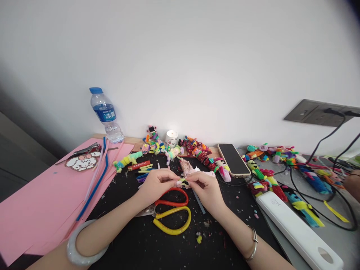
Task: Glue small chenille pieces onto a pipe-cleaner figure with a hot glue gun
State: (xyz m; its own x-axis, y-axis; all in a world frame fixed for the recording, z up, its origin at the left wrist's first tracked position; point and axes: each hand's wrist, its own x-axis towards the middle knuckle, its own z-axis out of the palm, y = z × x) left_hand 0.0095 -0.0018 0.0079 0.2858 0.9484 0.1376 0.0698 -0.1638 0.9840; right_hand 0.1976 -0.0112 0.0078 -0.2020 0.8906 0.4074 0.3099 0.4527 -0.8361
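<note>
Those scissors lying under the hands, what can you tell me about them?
The scissors lie flat on the black table top, just below both hands and not held by either. One handle loop is orange-red, the other yellow, both looking like smooth plastic. The metal blades point left and appear shut, partly hidden under the left forearm. Small coloured scraps lie scattered around them.

Left: paper (42,198), bottle (106,114) behind.
Centre: scissors (168,210) before hands.
Right: phone (234,159), cables (323,180).
</note>
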